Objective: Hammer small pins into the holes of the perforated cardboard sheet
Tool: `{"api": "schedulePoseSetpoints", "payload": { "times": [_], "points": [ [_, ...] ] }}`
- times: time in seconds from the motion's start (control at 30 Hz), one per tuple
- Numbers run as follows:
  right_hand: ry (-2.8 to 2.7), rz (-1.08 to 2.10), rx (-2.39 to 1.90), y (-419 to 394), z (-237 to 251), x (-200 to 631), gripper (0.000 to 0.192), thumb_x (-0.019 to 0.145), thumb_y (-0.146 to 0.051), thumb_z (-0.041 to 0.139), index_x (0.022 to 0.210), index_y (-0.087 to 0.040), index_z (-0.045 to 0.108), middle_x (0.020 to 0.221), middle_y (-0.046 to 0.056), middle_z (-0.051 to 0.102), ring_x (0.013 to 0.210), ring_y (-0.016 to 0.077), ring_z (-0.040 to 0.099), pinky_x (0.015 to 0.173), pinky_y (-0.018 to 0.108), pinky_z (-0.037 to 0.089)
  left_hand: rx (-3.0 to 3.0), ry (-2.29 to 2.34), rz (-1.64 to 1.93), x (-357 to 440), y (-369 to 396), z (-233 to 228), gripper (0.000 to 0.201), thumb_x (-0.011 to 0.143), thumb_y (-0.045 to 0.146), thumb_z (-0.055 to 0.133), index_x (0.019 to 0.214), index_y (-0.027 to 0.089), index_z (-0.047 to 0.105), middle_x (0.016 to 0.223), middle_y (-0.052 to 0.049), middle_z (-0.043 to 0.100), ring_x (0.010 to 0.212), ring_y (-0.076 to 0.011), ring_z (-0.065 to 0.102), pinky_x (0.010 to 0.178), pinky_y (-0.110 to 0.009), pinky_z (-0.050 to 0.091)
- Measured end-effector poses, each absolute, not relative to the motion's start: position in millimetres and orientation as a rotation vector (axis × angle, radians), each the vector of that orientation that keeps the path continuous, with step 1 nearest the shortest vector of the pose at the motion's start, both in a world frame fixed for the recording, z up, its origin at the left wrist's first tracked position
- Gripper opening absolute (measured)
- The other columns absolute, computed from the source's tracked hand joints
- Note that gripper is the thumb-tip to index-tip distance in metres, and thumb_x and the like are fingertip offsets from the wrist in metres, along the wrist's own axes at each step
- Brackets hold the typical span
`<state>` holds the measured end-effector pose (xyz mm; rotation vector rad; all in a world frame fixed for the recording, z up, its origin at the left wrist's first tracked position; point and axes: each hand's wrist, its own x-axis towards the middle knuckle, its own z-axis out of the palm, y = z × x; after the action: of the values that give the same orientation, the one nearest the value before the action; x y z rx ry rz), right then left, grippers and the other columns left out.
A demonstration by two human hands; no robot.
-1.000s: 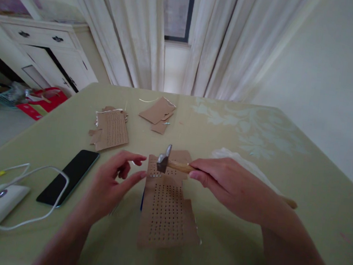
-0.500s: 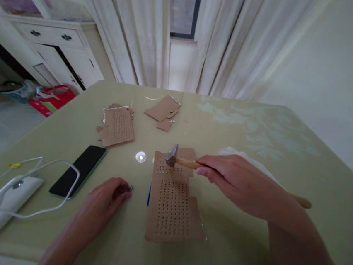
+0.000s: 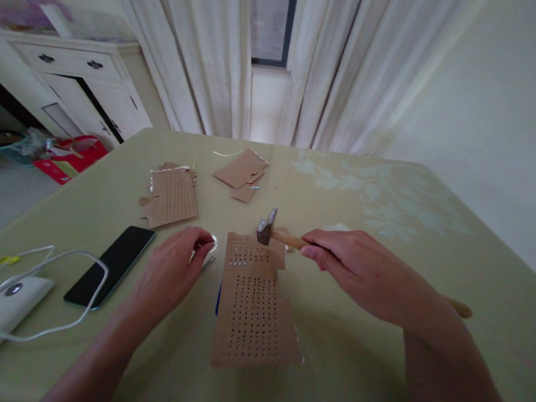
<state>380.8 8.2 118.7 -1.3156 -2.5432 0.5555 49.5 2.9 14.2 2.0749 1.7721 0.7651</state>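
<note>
My right hand (image 3: 354,266) is wrapped around the wooden handle of a hammer (image 3: 288,238), whose metal head hangs over the upper part of a brown cardboard piece (image 3: 251,319). Rows of small holes run across this cardboard, and a short row of silvery nail heads shows near its upper left. Just left of the cardboard, my left hand (image 3: 179,259) has its thumb and fingers curled in, with thin metal nails (image 3: 208,263) sticking out below the fingertips. How many it holds is hidden. A blue edge (image 3: 218,298) peeks out from under the cardboard.
A black phone (image 3: 110,268) lies to the left, beside a white power strip (image 3: 5,315) with a looping white cable. Another holed cardboard piece (image 3: 173,197) and cardboard scraps (image 3: 241,170) lie farther back. White plastic (image 3: 339,227) shows behind my right hand.
My left hand has moved up and away from me, along the cardboard's left side, with the nails. The hammer stays over the cardboard's top, its head turned slightly. The view has shifted a little.
</note>
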Motion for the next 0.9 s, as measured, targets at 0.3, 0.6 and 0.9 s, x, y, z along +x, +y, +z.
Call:
{"api": "schedulePoseSetpoints", "payload": {
  "times": [0.3,0.6,0.9],
  "points": [
    [-2.5,0.625,-1.347,6.3,118.0,380.7,0.034,0.121,-0.038,0.049,0.11,-0.021,0.077,0.099,0.005,0.081,0.089,0.0231,0.071,0.081,0.035,0.042,1.942,1.303,1.125,94.0,-2.6,19.1,0.011,0.104,0.027,0.069,0.101,0.024,0.079,0.089,0.001,0.079,0.077,-0.016,0.063,0.072,-0.028,0.049],
    [-2.544,0.585,-1.343,5.3,118.3,379.0,0.035,0.121,-0.038,0.049,0.112,-0.021,0.078,0.106,0.006,0.084,0.093,0.0253,0.073,0.084,0.037,0.044,1.992,1.281,1.156,91.8,-6.2,16.4,0.008,0.104,0.024,0.07,0.1,0.024,0.077,0.085,0.002,0.075,0.073,-0.0154,0.06,0.069,-0.028,0.047],
    [-2.56,0.544,-1.336,4.7,115.3,379.7,0.037,0.121,-0.039,0.048,0.117,-0.022,0.081,0.109,0.008,0.085,0.097,0.0274,0.076,0.088,0.04,0.047,2.013,1.269,1.153,93.3,-5.8,16.8,0.01,0.105,0.024,0.067,0.1,0.024,0.076,0.087,0.0,0.076,0.075,-0.0163,0.063,0.07,-0.029,0.049]
  ]
}}
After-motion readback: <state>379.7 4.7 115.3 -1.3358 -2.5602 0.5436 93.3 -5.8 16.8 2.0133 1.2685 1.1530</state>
